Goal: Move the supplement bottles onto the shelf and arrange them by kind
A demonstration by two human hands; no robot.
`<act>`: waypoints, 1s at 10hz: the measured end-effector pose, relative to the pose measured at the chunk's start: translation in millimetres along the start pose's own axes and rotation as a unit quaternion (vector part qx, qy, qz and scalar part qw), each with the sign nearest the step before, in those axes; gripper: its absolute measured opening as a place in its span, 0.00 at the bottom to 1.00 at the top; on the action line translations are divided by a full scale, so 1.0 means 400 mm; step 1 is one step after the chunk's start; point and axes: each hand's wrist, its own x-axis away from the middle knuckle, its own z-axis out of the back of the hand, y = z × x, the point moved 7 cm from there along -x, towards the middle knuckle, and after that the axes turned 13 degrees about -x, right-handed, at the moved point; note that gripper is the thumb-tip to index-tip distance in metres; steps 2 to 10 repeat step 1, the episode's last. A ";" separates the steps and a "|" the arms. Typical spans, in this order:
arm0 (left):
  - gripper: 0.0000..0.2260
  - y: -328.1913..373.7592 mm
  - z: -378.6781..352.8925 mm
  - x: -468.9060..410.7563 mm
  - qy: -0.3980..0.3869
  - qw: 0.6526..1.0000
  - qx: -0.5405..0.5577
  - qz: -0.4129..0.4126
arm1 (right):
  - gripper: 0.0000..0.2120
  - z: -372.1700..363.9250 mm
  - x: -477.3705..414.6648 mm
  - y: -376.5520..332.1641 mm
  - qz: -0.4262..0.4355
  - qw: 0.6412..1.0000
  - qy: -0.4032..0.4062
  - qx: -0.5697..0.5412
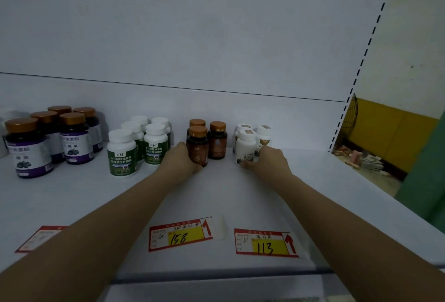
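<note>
Four groups of supplement bottles stand on the white shelf (216, 193). At the far left are several dark bottles with purple labels and bronze caps (26, 150). Right of them stand several white-capped bottles with green labels (122, 154). In the middle are three brown bottles with bronze caps; my left hand (179, 159) grips the front brown bottle (198, 147), which stands on the shelf. To the right stand three white bottles; my right hand (269, 159) grips the front white bottle (245, 147), which also stands on the shelf.
Red and yellow price tags marked 158 (180, 234) and 113 (266, 244) lie along the shelf's front edge, with another tag (38, 239) at the left. A perforated upright (361, 60) bounds the shelf on the right. Beyond it are a yellow wall and floor clutter (361, 159).
</note>
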 end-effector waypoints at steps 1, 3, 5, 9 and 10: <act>0.20 0.007 0.006 0.026 -0.004 0.999 -0.035 0.012 | 0.17 0.005 0.011 0.013 -0.014 0.999 -0.016 0.042; 0.20 0.007 0.006 0.026 -0.004 0.999 -0.035 0.012 | 0.17 0.005 0.011 0.013 -0.014 0.999 -0.016 0.042; 0.20 0.007 0.006 0.026 -0.004 0.999 -0.035 0.012 | 0.17 0.005 0.011 0.013 -0.014 0.999 -0.016 0.042; 0.20 0.007 0.006 0.026 -0.004 0.999 -0.035 0.012 | 0.17 0.005 0.011 0.013 -0.014 0.999 -0.016 0.042; 0.20 0.007 0.006 0.026 -0.004 0.999 -0.035 0.012 | 0.17 0.005 0.011 0.013 -0.014 0.999 -0.016 0.042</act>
